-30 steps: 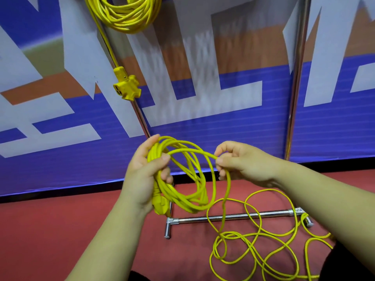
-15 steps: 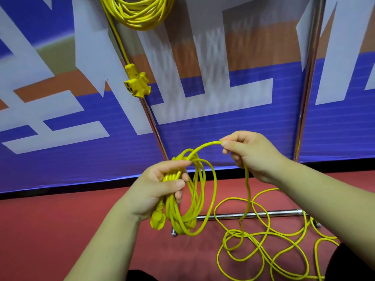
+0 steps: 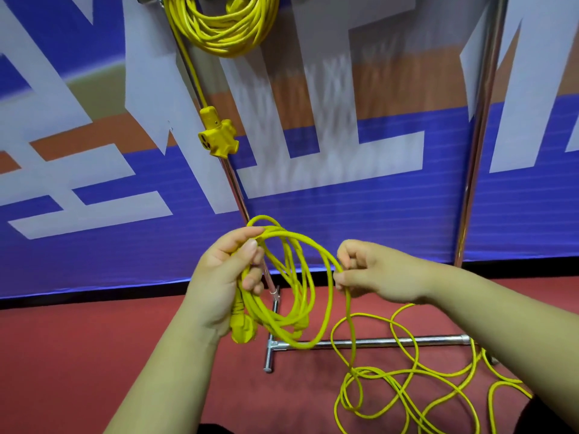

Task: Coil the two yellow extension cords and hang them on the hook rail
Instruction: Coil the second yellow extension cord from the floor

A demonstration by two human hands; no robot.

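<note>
Left hand (image 3: 225, 277) gripped the part-coiled yellow cord (image 3: 291, 296) at frame centre, right hand (image 3: 372, 274) pinched its strand beside it, slack (image 3: 407, 386) lay lower right on the floor, second coil (image 3: 222, 23) hung top centre.

One coiled cord (image 3: 219, 36) is hung at the top before the banner (image 3: 344, 220), its socket block (image 3: 217, 133) below. A second coil (image 3: 283, 324) is held in the left hand (image 3: 224, 277), and its outer strand is pinched by the right hand (image 3: 376, 272) beside it. Loose loops (image 3: 353, 371) are spread on the floor (image 3: 94, 355), below right.
</note>
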